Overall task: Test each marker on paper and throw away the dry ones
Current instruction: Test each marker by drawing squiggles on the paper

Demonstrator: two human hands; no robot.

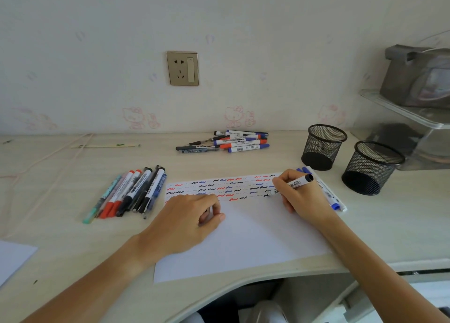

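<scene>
A white sheet of paper point(246, 240) lies on the desk, its top strip covered with red, blue and black squiggles. My right hand point(299, 196) grips a black-ended white marker point(295, 184), its tip touching the paper beside the squiggles. My left hand point(192, 218) rests on the paper with fingers curled; a small cap may sit between them, but I cannot tell. One pile of markers point(131, 191) lies to the left of the paper. Another pile point(226, 141) lies at the back near the wall. Two blue markers point(328, 193) lie just right of my right hand.
Two black mesh cups point(322, 147) point(372, 168) stand at the right, both appearing empty. A clear shelf point(414, 118) with a grey bag sits at the far right. A second sheet point(12, 257) lies at the left edge. The desk's front edge point(219, 291) curves inward below the paper.
</scene>
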